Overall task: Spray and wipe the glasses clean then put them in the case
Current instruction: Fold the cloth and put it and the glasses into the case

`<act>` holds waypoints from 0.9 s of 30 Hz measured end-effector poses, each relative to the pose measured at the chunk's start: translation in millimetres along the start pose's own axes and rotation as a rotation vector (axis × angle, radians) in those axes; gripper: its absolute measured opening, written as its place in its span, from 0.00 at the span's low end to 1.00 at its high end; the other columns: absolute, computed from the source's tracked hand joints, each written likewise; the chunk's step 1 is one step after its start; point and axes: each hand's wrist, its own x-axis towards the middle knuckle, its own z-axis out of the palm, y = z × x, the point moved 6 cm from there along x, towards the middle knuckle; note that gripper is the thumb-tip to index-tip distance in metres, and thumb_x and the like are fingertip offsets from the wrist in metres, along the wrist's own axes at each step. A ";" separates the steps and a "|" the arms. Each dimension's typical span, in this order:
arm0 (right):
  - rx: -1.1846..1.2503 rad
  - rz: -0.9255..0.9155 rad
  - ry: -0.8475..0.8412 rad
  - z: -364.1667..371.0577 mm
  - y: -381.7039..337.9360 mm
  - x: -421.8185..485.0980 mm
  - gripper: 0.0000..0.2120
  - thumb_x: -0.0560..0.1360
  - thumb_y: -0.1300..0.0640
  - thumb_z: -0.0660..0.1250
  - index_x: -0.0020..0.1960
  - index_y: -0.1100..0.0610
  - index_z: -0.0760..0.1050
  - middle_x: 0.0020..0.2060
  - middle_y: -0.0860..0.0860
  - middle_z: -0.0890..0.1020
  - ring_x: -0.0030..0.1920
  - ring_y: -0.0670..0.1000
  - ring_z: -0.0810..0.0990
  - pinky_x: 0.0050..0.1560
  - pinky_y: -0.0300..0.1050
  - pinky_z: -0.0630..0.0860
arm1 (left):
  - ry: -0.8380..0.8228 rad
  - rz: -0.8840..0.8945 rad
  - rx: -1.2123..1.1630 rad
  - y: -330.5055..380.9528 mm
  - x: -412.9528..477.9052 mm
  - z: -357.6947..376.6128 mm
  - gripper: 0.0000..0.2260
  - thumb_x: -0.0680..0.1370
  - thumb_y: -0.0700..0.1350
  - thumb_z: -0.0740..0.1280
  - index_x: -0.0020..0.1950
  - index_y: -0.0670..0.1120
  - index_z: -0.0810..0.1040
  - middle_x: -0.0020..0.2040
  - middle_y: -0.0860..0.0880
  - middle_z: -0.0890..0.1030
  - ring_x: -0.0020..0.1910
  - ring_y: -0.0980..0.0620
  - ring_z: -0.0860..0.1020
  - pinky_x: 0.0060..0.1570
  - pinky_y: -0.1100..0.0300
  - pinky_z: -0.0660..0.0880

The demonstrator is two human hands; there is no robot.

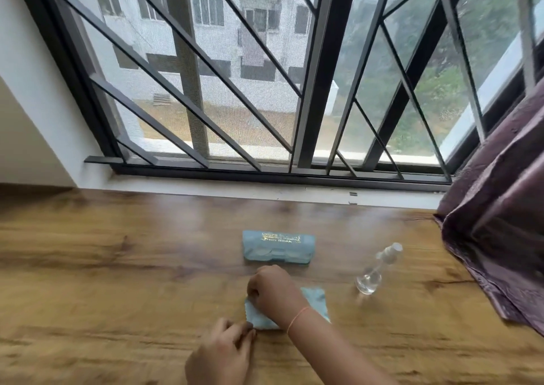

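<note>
A light blue cleaning cloth (316, 299) lies at lower centre on the wooden bench (117, 267). The right hand (273, 290) reaches across it, grip curled on its left edge; the left hand (223, 352) has its grip pinched on the lower left corner. Just above sits the closed pale blue glasses case (278, 246), a clear spray bottle (376, 270) to its right

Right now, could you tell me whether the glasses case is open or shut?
Shut: the glasses case lies flat on the table, lid down against its base, gold lettering on top.
</note>
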 end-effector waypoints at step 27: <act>0.764 0.448 0.344 -25.0 134.2 -82.2 0.11 0.66 0.72 0.68 0.41 0.59 0.83 0.35 0.48 0.83 0.35 0.35 0.79 0.40 0.24 0.72 | 0.127 0.936 0.103 110.0 -1.4 52.8 0.08 0.73 0.40 0.63 0.37 0.49 0.79 0.33 0.53 0.77 0.33 0.52 0.72 0.24 0.59 0.70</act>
